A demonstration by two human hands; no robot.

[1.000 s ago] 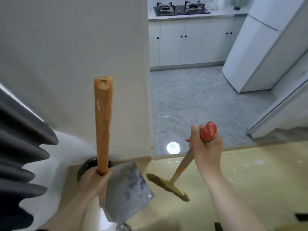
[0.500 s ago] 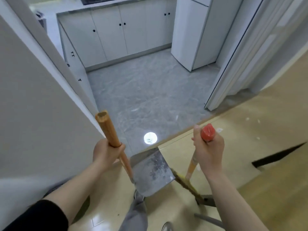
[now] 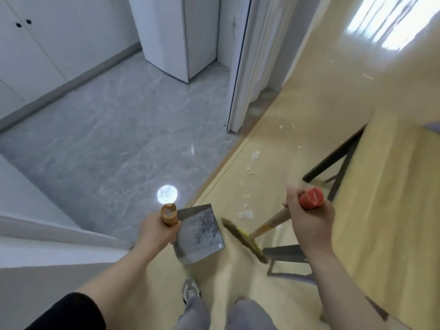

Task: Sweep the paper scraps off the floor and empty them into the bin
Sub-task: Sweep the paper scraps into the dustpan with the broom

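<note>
My left hand point(image 3: 156, 231) grips the wooden handle of a grey metal dustpan point(image 3: 200, 234), whose pan hangs just above the yellow floor in front of my feet. My right hand point(image 3: 309, 222) holds a short broom point(image 3: 245, 239) by its red-capped wooden handle; the bristle head slants down just right of the dustpan. White paper scraps point(image 3: 247, 211) lie scattered on the yellow floor beyond the broom, and more scraps point(image 3: 287, 126) lie farther off near the door frame. No bin is in view.
Grey tiled kitchen floor point(image 3: 107, 139) lies ahead left, with white cabinets and a white fridge point(image 3: 181, 36). A white door frame point(image 3: 242, 75) stands ahead. A wooden table point(image 3: 392, 198) with dark legs sits on the right. A grey wall corner point(image 3: 47, 246) is at left.
The view has swung right and down. The scraps now lie closer in front of the broom, and the dustpan handle points more toward me. Both hands keep their grips.
</note>
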